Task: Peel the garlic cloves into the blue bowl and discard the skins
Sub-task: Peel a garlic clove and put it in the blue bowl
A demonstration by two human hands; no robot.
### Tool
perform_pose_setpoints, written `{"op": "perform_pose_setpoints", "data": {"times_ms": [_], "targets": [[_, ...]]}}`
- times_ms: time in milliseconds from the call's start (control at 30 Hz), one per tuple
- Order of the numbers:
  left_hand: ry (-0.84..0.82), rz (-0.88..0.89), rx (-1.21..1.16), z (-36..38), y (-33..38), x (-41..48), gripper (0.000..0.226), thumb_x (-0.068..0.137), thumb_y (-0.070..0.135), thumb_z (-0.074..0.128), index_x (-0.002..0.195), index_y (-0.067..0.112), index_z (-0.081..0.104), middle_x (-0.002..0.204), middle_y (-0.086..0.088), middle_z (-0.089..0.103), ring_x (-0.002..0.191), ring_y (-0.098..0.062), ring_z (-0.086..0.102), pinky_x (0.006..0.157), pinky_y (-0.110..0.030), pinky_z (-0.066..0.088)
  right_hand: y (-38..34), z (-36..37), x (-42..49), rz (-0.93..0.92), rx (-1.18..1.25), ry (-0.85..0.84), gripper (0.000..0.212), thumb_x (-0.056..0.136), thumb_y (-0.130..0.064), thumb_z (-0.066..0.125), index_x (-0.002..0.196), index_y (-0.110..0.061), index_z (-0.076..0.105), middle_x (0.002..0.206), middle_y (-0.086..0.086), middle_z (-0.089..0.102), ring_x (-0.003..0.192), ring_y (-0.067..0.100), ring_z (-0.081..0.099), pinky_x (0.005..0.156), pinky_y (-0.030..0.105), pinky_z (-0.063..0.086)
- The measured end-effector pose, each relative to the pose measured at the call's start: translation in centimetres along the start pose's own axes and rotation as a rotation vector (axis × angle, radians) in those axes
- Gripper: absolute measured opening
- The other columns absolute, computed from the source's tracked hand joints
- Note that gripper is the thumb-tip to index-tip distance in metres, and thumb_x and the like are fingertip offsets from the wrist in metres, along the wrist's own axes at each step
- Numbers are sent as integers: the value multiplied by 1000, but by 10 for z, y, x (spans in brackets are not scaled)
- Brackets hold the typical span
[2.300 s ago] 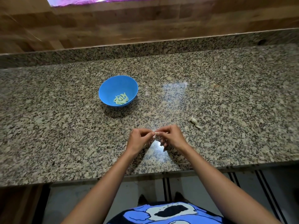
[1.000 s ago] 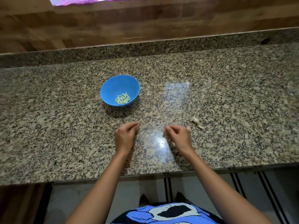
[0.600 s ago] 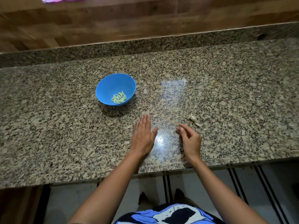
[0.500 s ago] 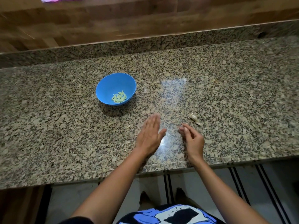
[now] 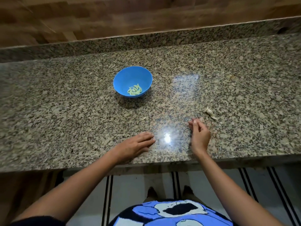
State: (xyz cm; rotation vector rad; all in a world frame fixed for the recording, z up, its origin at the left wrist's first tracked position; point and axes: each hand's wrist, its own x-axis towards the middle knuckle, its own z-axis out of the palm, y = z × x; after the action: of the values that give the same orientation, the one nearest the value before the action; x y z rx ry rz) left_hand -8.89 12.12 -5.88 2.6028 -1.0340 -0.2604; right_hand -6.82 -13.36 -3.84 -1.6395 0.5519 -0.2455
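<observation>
Overhead light is glaring white on the counter [image 5: 65, 119] at lower centre; frame edges are bowing and softening.

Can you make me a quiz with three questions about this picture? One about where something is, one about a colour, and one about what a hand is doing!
1. Where do the peeled cloves lie?
A on the floor
B in the bowl
C in a cup

2. What colour is the bowl?
A red
B blue
C white

3. How is the left hand?
A flat on the counter
B gripping the bowl
C in a fist

Answers:
1. B, they sit at the bowl's bottom.
2. B, its wall is plain blue.
3. A, its fingers lie straight on the counter.
</observation>
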Motion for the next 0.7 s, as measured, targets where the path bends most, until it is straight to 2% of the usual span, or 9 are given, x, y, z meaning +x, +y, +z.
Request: {"op": "perform_pose_setpoints", "data": {"times_ms": [67,100,167,233,333,500,567,633,700], "targets": [[41,-55,-15,0,-3,-22,42,95,31,43,137,26,46,144,5,39,133,-14,37,111,-33,28,-1,13,-13,-52,-47,-65,25,96,-12,46,116,-5,60,95,1,65,83,7,60,64,1,44],[89,-85,-36,-1,-3,-31,41,92,25,51,134,26,50,140,5,43,129,-13,44,108,-32,34,-2,20,-19,-69,-60,-94,25,97,-12,46,116,-5,60,94,1,65,81,5,60,65,1,44],[211,-116,-26,-2,-1,-49,41,82,12,68,122,17,61,128,-1,58,114,-17,59,100,-29,41,-1,32,-27,-70,-63,-134,25,97,-12,46,115,-5,62,94,2,67,81,6,61,75,12,51],[298,-139,65,-2,3,-60,42,68,4,80,108,10,70,112,-8,68,99,-21,67,92,-26,47,1,42,-33,-45,-58,-163,25,97,-13,46,115,-5,62,95,5,68,83,8,63,78,19,53],[348,-180,191,2,9,-65,36,62,8,85,96,9,73,97,-10,72,82,-21,70,72,-29,58,0,50,-38,-57,-78,-218,26,97,-13,47,116,-5,62,95,4,68,86,13,65,81,29,54],[337,-342,173,9,18,-49,24,63,-1,82,78,8,65,73,-4,65,58,-13,62,54,-20,55,-4,55,-42,-42,-91,-332,24,95,-10,49,115,-6,62,96,3,68,88,12,64,82,28,55],[306,-529,109,3,26,-41,10,79,-2,68,83,6,63,75,-4,62,61,-13,58,56,-18,52,-2,56,-43,-17,-115,-408,23,94,-12,51,114,-9,63,98,5,69,93,17,65,85,36,54],[291,-800,-16,-6,38,-29,9,90,4,55,93,6,63,81,-2,61,68,-12,59,57,-14,44,-2,57,-43,21,-151,-501,22,93,-13,52,111,-10,64,98,4,69,94,19,63,86,41,53],[464,-1118,-414,-19,46,-21,6,87,6,60,90,6,65,78,1,62,64,-9,62,49,-12,44,-4,58,-45,33,-154,-580,18,93,-13,53,103,-14,67,99,6,69,98,21,63,89,41,52]]}}
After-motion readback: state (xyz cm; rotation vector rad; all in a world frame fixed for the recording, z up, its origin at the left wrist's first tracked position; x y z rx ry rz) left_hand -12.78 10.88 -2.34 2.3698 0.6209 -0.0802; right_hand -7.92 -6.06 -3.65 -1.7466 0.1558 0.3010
